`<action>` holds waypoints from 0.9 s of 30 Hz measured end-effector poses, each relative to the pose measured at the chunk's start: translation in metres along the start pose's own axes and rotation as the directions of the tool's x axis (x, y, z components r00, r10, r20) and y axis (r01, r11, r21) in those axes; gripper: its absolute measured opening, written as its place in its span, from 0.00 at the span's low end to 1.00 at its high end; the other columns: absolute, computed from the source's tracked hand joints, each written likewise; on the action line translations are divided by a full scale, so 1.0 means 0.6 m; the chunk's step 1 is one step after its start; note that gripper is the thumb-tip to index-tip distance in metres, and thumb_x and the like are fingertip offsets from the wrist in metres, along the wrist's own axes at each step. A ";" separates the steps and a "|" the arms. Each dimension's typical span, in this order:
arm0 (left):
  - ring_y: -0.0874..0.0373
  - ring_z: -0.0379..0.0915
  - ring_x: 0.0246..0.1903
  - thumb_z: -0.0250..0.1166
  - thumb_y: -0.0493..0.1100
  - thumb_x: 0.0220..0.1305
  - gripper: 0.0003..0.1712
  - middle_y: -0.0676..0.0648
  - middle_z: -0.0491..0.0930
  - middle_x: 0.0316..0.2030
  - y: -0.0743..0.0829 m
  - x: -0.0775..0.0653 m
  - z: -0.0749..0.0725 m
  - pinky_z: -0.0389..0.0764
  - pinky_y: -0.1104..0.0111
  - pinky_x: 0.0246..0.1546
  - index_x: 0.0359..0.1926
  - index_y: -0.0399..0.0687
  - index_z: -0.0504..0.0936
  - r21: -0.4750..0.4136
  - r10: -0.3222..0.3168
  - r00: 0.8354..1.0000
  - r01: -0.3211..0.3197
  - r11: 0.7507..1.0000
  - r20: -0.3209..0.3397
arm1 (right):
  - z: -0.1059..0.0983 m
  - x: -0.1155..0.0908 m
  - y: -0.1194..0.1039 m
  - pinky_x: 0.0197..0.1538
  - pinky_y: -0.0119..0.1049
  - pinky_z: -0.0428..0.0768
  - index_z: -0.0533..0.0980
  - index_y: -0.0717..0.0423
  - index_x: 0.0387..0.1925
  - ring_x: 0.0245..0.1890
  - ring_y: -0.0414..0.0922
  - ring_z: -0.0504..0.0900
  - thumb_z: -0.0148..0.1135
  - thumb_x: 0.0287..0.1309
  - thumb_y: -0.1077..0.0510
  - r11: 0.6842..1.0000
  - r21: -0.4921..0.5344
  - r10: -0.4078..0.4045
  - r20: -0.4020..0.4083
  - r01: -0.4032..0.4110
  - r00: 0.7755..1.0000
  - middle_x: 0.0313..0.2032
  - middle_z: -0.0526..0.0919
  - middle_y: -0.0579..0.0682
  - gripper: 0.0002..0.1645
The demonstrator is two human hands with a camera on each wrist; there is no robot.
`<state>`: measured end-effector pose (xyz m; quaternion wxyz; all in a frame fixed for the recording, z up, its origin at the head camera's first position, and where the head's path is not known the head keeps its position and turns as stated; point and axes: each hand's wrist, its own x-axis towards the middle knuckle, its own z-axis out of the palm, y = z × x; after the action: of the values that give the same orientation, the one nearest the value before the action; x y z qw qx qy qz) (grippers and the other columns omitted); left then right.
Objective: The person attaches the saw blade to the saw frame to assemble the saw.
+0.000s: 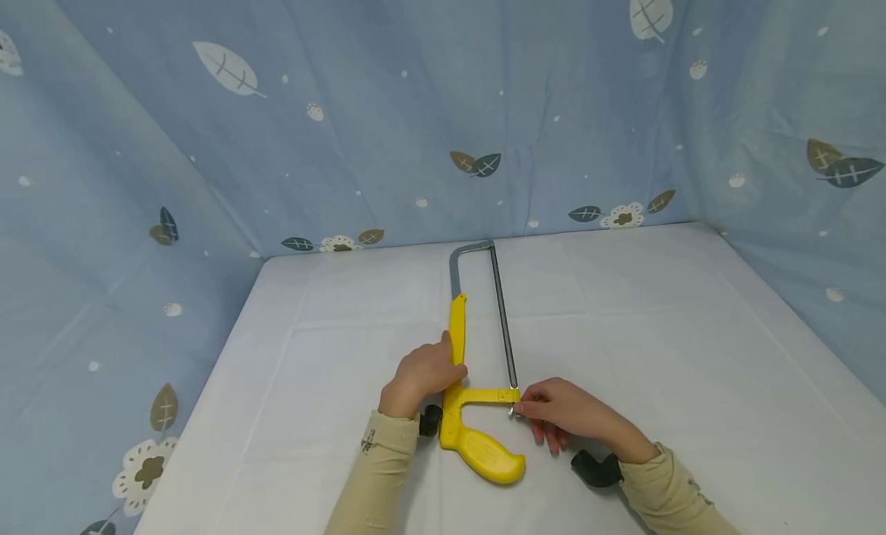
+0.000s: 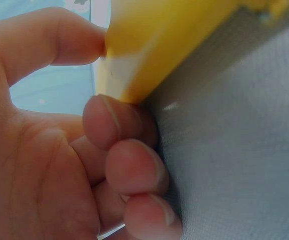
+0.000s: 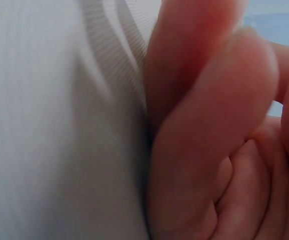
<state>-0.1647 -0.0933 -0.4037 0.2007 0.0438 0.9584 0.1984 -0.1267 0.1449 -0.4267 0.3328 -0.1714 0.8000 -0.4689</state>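
Observation:
A hacksaw with a yellow handle (image 1: 491, 456) lies on the white-covered table, its grey front bow toward the back edge. My left hand (image 1: 422, 373) grips the yellow frame (image 1: 457, 327) about halfway along. In the left wrist view the thumb presses one side of the yellow frame (image 2: 164, 45), while curled fingers (image 2: 137, 167) sit under its other edge. The dark blade (image 1: 504, 320) runs along the right side. At its near end, my right hand (image 1: 567, 408) pinches the small metal wing nut (image 1: 511, 413) between thumb and forefinger; its other fingers (image 3: 204, 135) hang beside the cloth.
White cloth with fold lines covers the table (image 1: 332, 381). Blue leaf-patterned curtains (image 1: 388, 135) stand behind it and along both sides. Black wrist-worn pieces show at the left wrist (image 1: 431, 420) and right wrist (image 1: 595, 469), close to the saw and the table.

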 end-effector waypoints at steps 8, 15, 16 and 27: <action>0.56 0.65 0.22 0.55 0.53 0.56 0.44 0.48 0.70 0.24 0.002 0.000 0.000 0.63 0.67 0.22 0.67 0.39 0.49 0.015 -0.006 1.000 0.006 1.000 0.005 | -0.002 -0.001 0.004 0.14 0.34 0.70 0.74 0.55 0.33 0.09 0.46 0.74 0.54 0.57 0.45 1.000 -0.017 0.005 -0.020 -0.006 1.000 0.15 0.76 0.51 0.17; 0.56 0.65 0.21 0.54 0.53 0.55 0.44 0.48 0.70 0.23 0.005 0.000 0.000 0.63 0.68 0.20 0.67 0.39 0.49 0.018 -0.010 1.000 0.010 1.000 0.006 | -0.004 -0.004 0.003 0.14 0.34 0.70 0.70 0.57 0.32 0.09 0.48 0.74 0.56 0.55 0.44 1.000 -0.002 0.031 -0.034 -0.031 0.999 0.13 0.74 0.50 0.19; 0.56 0.65 0.20 0.54 0.53 0.55 0.44 0.47 0.70 0.23 0.005 -0.001 -0.001 0.63 0.68 0.20 0.67 0.39 0.49 0.014 -0.010 1.000 0.010 1.000 0.007 | -0.004 -0.004 0.003 0.14 0.34 0.70 0.71 0.57 0.32 0.09 0.48 0.74 0.56 0.55 0.44 0.999 -0.001 0.032 -0.032 -0.032 0.999 0.13 0.74 0.50 0.19; 0.55 0.66 0.24 0.55 0.52 0.55 0.43 0.47 0.70 0.25 0.012 -0.008 -0.007 0.64 0.67 0.22 0.67 0.38 0.49 0.012 0.000 1.000 0.000 1.000 0.007 | -0.009 -0.007 0.000 0.14 0.34 0.71 0.74 0.57 0.29 0.10 0.46 0.74 0.55 0.56 0.45 1.000 0.008 0.017 -0.010 -0.017 1.000 0.14 0.75 0.50 0.19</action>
<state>-0.1620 -0.0889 -0.3959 0.2037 0.0456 0.9588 0.1927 -0.1273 0.1510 -0.4233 0.3336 -0.1609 0.8013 -0.4698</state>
